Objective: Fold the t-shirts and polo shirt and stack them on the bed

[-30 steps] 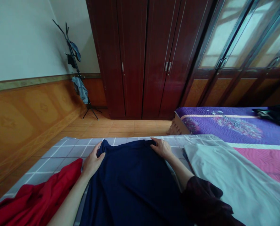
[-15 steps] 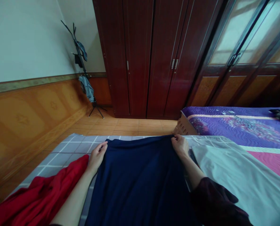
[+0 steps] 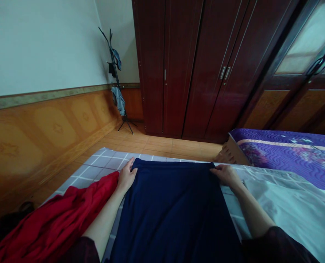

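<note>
A navy blue garment (image 3: 175, 204) lies spread towards me, its straight far edge stretched between my hands; its near end runs out of view, so I cannot tell its exact kind. At the far left corner, my left hand (image 3: 127, 176) pinches the cloth between thumb and fingers. My right hand (image 3: 227, 175) grips the far right corner the same way. Beside my left forearm is a crumpled red cloth (image 3: 77, 208). A pale grey-green cloth (image 3: 293, 212) lies flat to the right of my right forearm. Under them all is a grey checked bedcover (image 3: 96, 164).
Behind the bed stands a dark red wardrobe (image 3: 173, 73) across a strip of tiled floor (image 3: 151, 143). A coat rack (image 3: 115, 69) with clothes is in the corner. To the right are a purple floral bedcover (image 3: 293, 146) and a beige basket-like side (image 3: 233, 151).
My view has swung to the left, so everything sits further right. The garment's far edge is now straighter and flatter, with both hands still holding its corners.
</note>
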The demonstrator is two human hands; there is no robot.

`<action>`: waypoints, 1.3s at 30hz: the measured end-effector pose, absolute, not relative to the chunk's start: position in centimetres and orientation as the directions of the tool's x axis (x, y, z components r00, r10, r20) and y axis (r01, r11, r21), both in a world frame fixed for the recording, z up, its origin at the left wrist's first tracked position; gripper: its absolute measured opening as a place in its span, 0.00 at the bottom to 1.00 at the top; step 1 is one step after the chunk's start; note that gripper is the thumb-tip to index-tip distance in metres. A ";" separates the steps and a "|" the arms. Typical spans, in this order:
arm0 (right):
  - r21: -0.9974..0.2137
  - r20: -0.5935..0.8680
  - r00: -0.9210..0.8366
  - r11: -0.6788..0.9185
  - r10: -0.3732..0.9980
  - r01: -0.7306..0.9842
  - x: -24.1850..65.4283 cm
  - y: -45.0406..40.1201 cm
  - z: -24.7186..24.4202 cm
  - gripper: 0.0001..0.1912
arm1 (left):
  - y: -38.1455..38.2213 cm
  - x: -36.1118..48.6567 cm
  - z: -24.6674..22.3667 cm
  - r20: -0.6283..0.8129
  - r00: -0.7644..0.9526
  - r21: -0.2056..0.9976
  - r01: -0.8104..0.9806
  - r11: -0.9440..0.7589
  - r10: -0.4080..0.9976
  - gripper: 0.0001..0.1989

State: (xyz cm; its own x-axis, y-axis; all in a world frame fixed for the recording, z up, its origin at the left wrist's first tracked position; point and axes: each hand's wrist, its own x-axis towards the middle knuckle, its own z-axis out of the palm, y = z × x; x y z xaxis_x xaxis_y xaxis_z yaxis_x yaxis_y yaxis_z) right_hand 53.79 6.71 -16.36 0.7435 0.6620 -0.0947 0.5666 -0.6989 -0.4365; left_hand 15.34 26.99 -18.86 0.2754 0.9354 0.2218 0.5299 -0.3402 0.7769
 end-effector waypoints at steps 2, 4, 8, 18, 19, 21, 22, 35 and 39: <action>-0.437 -0.115 0.727 -0.692 0.677 0.575 54.0 6.7 -16.4 0.11 | 27.2 15.1 -18.8 0.203 0.277 0.775 0.541 -0.327 0.939 0.28; -0.430 -0.094 0.731 -0.690 0.676 0.583 53.9 6.8 -16.3 0.10 | 27.5 14.9 -18.6 0.190 0.293 0.770 0.548 -0.327 0.937 0.27; -0.390 0.000 0.777 -0.716 0.629 0.579 53.2 6.8 -15.9 0.16 | 27.5 14.6 -18.3 0.201 0.284 0.743 0.579 -0.335 0.938 0.19; -0.308 0.099 0.823 -0.770 0.559 0.559 51.0 6.5 -15.2 0.20 | 26.5 15.2 -17.4 0.329 0.409 0.653 0.553 -0.518 0.851 0.19; -0.307 0.109 0.824 -0.770 0.556 0.560 50.9 6.6 -15.0 0.20 | 26.6 15.2 -17.2 0.344 0.424 0.643 0.544 -0.539 0.838 0.19; -0.304 0.129 0.820 -0.765 0.558 0.568 50.7 6.7 -14.7 0.21 | 26.7 15.0 -16.9 0.373 0.442 0.615 0.540 -0.575 0.815 0.19; -0.302 0.140 0.816 -0.761 0.561 0.574 50.6 6.8 -14.6 0.21 | 26.8 15.0 -16.9 0.386 0.448 0.597 0.544 -0.589 0.806 0.20; -0.169 0.233 0.712 -0.693 0.663 0.701 49.9 6.0 -14.7 0.16 | 25.8 15.0 -18.2 0.379 0.485 0.295 0.743 -0.600 0.788 0.26; -0.140 0.382 0.530 -0.520 0.757 0.843 47.4 6.4 -13.6 0.21 | 24.0 16.3 -16.6 0.465 0.564 0.184 0.693 -0.697 0.683 0.26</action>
